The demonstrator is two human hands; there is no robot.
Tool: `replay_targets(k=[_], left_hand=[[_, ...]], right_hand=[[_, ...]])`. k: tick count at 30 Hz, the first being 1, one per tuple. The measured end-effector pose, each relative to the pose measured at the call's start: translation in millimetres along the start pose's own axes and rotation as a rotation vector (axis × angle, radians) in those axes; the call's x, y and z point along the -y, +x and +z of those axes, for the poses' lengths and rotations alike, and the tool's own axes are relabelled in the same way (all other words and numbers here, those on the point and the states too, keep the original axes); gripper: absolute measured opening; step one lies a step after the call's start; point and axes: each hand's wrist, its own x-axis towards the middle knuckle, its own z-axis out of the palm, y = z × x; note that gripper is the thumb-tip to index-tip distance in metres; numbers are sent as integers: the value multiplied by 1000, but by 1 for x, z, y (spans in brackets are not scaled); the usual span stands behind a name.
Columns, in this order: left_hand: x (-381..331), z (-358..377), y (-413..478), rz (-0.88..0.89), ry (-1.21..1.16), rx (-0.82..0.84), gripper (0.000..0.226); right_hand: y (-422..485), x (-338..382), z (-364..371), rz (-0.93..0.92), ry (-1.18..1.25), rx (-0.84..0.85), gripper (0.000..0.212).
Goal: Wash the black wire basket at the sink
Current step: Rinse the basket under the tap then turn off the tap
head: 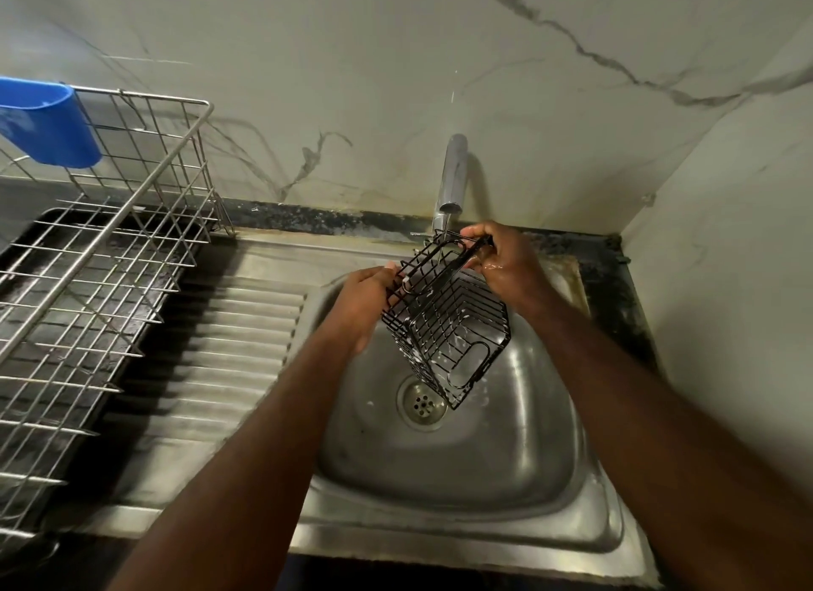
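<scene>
Fingers of the left hand [370, 305] curl round the left upper edge of the black wire basket [448, 331], with the palm against its left side. The right hand [506, 264] is closed on the far upper end of the same basket, thumb and fingers pinching the top wire there. Both grips are narrow and tight on the wire, and neither hand holds anything else.

The basket hangs between the two hands, tilted steeply. Its high end, where both hands hold it, sits just below the spout of the tap [453, 172]. Its low end points down and toward the person, over the drain [422, 403]. Most of the basket lies below and nearer than the hands, inside the outline of the sink [440, 485]. Whether the lowest corner touches the steel, I cannot tell. White flecks of suds cling to several wires, and the back of the right hand shines wet.

A ridged draining board [237, 348] lies left of the bowl. Further left stands a steel dish rack [101, 260], with a blue tub [48, 124] hooked on its far rim. Marbled wall panels [396, 62] rise behind the tap.
</scene>
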Motion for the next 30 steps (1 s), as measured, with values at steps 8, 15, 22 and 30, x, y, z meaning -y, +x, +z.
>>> replay_targets(k=[8,15,22,30], left_hand=[[-9,26,7,63,63,-43,24],[-18,46,18,94,80,-30,37],[-21,51,18,115,90,-29,38],[-16,52,18,159,44,-71,28]], right_hand=[[1,-20,-13,86,-78,-159,43],[-5,-26,-23,172,-61,-289,28],[1,-36,-22,203,-47,-400,31],[2,-43,-19,230,-96,-448,30]])
